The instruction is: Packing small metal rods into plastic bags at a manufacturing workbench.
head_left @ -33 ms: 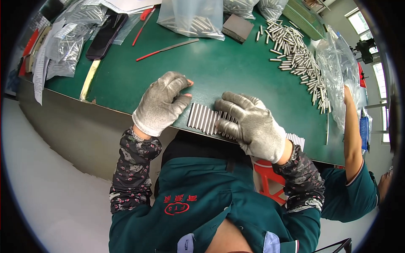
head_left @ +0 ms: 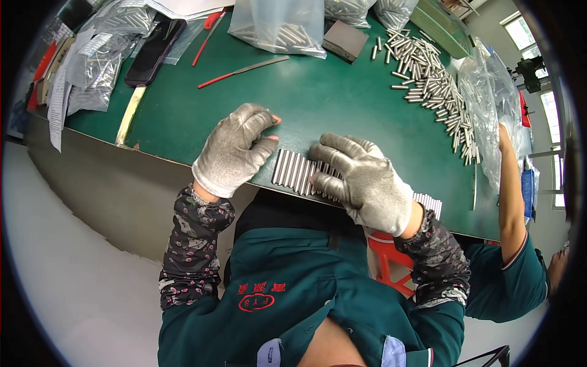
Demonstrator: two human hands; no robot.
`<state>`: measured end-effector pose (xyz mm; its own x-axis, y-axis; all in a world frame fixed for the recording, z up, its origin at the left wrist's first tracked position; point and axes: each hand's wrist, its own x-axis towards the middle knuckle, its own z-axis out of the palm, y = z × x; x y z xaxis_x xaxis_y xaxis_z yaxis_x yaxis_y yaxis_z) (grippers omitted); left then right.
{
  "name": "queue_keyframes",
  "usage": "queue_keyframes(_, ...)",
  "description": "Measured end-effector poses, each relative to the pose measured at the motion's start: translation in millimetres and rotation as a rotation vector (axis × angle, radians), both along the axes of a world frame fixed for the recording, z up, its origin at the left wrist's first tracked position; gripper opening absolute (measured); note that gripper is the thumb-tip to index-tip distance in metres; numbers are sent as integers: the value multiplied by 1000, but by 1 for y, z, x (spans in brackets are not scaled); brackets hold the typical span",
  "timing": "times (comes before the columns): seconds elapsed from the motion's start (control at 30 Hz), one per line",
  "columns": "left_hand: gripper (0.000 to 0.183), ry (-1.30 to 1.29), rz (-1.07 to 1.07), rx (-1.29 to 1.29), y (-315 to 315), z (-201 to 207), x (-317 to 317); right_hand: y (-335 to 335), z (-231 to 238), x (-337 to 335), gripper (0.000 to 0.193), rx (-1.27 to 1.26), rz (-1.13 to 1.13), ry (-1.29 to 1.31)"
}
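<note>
A row of short steel pins lies side by side along the near edge of the green table. My right hand, in a grey-white glove, rests across the middle of this row and hides part of it. Its fingers are stretched and a little apart, touching the pins without gripping any. More of the row shows past my right wrist. Just left of the row, my left hand, gloved too, is half curled. Its bare thumb tip and fingertip stand apart with nothing visible between them.
A heap of loose pins spreads over the right side. Two red-handled files, a dark block, a bag of pins and a phone lie farther back. Another person's arm reaches to a clear bag at right.
</note>
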<state>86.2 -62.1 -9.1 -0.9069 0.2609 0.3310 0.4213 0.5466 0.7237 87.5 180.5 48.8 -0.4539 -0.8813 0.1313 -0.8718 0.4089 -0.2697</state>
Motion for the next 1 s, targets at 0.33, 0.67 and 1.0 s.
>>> queue_keyframes(0.33, 28, 12, -19, 27, 1, 0, 2, -7, 4, 0, 33, 17, 7, -37)
queue_keyframes(0.67, 23, -27, -2, 16, 0, 5, 1, -19, 3, -1, 38, 57, 5, -4)
queue_keyframes(1.0, 35, 188, 53, -26, 3, 7, 9, -23, -3, -2, 40, 2, -2, 52)
